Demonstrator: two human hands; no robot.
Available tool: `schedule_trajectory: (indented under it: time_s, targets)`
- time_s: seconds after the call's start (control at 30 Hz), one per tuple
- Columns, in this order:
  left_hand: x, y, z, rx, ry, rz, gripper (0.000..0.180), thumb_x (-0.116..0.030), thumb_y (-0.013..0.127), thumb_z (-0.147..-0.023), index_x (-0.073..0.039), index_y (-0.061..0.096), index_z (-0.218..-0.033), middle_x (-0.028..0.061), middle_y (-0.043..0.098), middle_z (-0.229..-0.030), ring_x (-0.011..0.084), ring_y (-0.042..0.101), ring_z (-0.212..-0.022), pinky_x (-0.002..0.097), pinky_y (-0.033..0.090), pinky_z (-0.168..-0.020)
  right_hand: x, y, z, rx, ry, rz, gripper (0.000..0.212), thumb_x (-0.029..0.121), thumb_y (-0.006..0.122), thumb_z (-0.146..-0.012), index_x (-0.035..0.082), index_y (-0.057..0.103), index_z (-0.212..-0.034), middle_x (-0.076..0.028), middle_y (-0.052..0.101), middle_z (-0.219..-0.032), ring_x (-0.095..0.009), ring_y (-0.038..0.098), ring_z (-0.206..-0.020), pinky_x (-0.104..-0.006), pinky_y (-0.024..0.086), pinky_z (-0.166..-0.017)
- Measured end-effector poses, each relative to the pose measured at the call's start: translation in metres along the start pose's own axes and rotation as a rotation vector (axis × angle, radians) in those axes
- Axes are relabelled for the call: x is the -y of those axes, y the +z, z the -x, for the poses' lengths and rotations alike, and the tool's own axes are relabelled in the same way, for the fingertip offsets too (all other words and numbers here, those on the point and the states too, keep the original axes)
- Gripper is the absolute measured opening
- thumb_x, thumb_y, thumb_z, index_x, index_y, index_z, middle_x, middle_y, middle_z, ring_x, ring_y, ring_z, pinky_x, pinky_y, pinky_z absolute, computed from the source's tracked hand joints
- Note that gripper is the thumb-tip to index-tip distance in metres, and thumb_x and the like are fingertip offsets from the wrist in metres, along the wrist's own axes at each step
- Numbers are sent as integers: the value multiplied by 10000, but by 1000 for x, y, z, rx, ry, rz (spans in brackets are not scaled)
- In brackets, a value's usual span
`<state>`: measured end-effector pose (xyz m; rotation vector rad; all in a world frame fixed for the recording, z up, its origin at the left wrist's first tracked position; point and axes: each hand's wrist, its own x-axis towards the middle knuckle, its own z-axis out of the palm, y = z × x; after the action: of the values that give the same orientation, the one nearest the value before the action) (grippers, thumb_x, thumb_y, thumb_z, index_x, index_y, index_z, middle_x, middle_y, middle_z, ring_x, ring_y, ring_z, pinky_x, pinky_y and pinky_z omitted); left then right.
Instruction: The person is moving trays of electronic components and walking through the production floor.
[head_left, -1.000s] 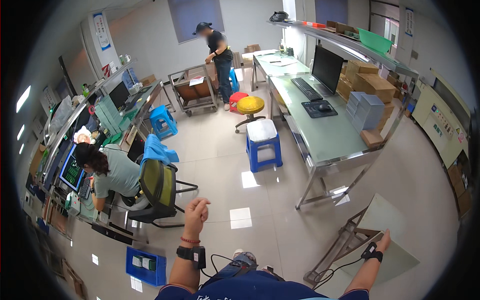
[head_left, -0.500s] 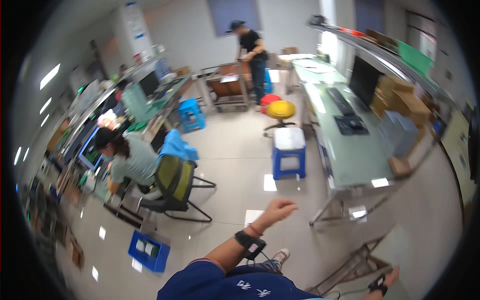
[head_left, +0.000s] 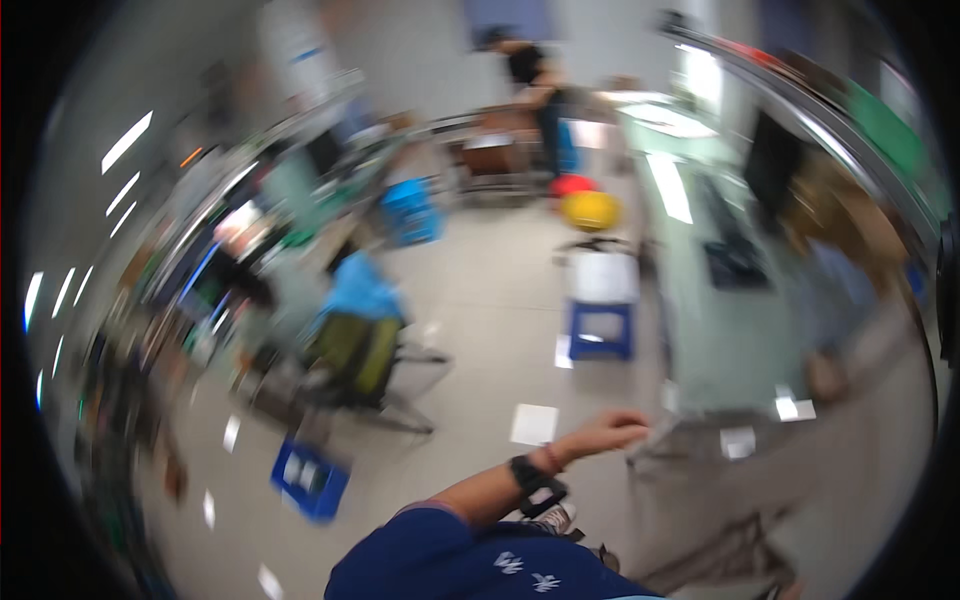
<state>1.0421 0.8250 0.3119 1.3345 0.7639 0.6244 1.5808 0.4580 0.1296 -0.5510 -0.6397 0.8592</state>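
My left hand (head_left: 612, 432) reaches out in front of my body, above the floor and close to the near corner of the green-topped desk (head_left: 740, 350). Its fingers are loosely stretched to the right, with nothing visible in them. A black strap device (head_left: 535, 480) and a red band sit on that wrist. Only a blurred bit of my right hand (head_left: 790, 592) shows at the lower edge, beside a brown frame (head_left: 715, 555); its fingers cannot be made out.
Ahead stand a blue stool (head_left: 602, 330) with a white top and a yellow round stool (head_left: 590, 210). At left, a seated person (head_left: 295, 295) occupies a green-backed chair (head_left: 355, 350), near a blue bin (head_left: 310, 480) on the floor. Another person (head_left: 540, 90) stands at the far end by a brown chair.
The view has swung left, so the room shifts rightward and blurs. My left hand has moved right, toward the desk corner. My right hand has dropped mostly out of the picture.
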Motion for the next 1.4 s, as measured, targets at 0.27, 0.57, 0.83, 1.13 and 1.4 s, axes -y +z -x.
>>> schedule_trajectory:
  time_s: [0.27,0.57,0.83,1.13,1.4]
  targets:
    - [5,81,-51,91,20,87,142,-82,530,-800,30,577,-873,-9,483,-580,51,423,-519,170,325,-475,-19,-32,-128,-1208,323,1298,397,363,469,-814,-20,557,-873,-200,602,-898,-321,559,-822,-465,399,-704]
    - [10,291,-160,497,-87,-13,141,-101,580,-806,8,580,-897,-8,516,-614,44,445,-535,166,337,-476,53,-59,-209,-1824,558,813,1020,443,615,-679,-233,51,-1194,-350,260,-1201,-424,318,-1125,-460,328,-925]
    - [3,387,-239,645,-142,-26,163,-132,594,-801,0,583,-895,-11,517,-627,43,445,-551,170,343,-491,85,-92,-280,-1784,534,777,1028,388,617,-670,-233,-17,-1190,-370,220,-1205,-427,386,-1081,-444,394,-864]
    - [8,466,-355,799,-137,-48,126,-107,581,-814,-20,589,-906,-38,512,-660,30,437,-578,171,345,-519,106,-151,-365,-1808,540,824,1024,410,594,-684,-257,-3,-1182,-422,214,-1180,-454,390,-1070,-454,390,-871]
    - [8,528,-461,891,-193,-15,119,-106,582,-818,-29,591,-909,-41,515,-675,25,441,-586,164,356,-530,138,-237,-440,-1641,600,1046,1014,472,535,-719,-299,45,-1159,-480,159,-1193,-526,304,-1125,-500,374,-875]
